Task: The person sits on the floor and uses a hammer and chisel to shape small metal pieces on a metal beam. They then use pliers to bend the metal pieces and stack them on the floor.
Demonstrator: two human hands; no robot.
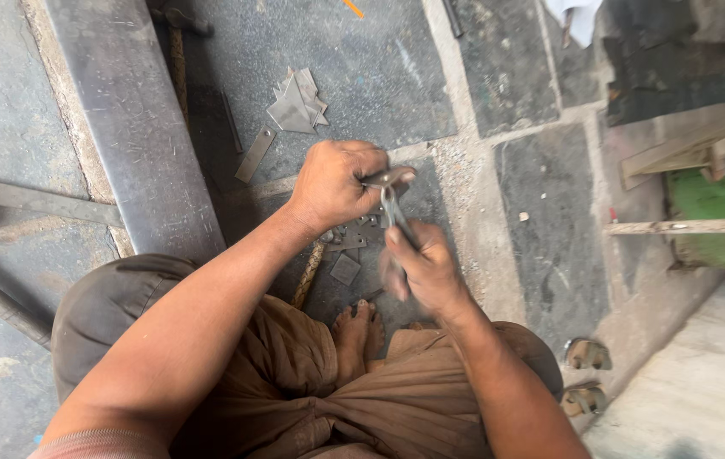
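- Left hand [334,183]: fingers clenched on a small metal piece [388,178], held above the stone floor [549,212].
- Right hand [424,268]: fingers wrapped round pliers [395,212]; tips meet the piece.
- Right hand blurred; plier tips hard to make out.
- Cut metal scraps [297,106] lie well apart; more scraps under the hands, partly hidden.

Dark stone floor [549,212] here, big worn slabs with pale gritty joints. A long grey steel beam [133,127] slants across the left. Off right, rough wooden planks [685,153] and a green surface [711,204] sit in soft daylight.
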